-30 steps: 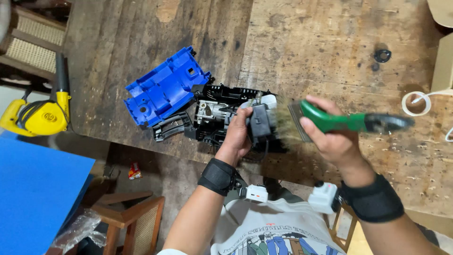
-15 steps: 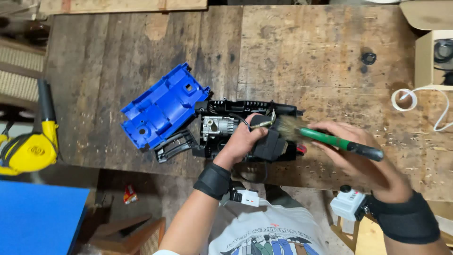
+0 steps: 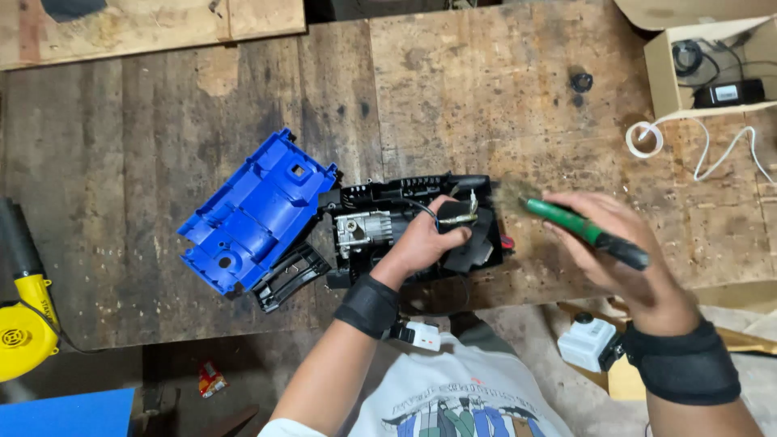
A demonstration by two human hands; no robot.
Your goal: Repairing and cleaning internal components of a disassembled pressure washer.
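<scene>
An opened power tool [image 3: 380,222] lies near the front edge of a worn wooden workbench [image 3: 486,97], its black housing showing a metal motor inside. A detached blue housing half [image 3: 255,214] lies against its left side. My left hand [image 3: 425,243] grips a black part at the tool's right end. My right hand [image 3: 615,251] holds a green-handled brush [image 3: 579,229] with its bristles against the tool's right end. Both wrists wear black bands.
A cardboard box [image 3: 660,77] with black cables stands at the back right, a white cord [image 3: 704,154] beside it. A small black ring [image 3: 581,81] lies on the bench. A yellow blower [image 3: 23,324] sits at the left edge. A white device [image 3: 589,341] is below the bench.
The brush has come down from beside the tool to touch its right end. My left hand has kept its grip on the tool. The view has shifted slightly.
</scene>
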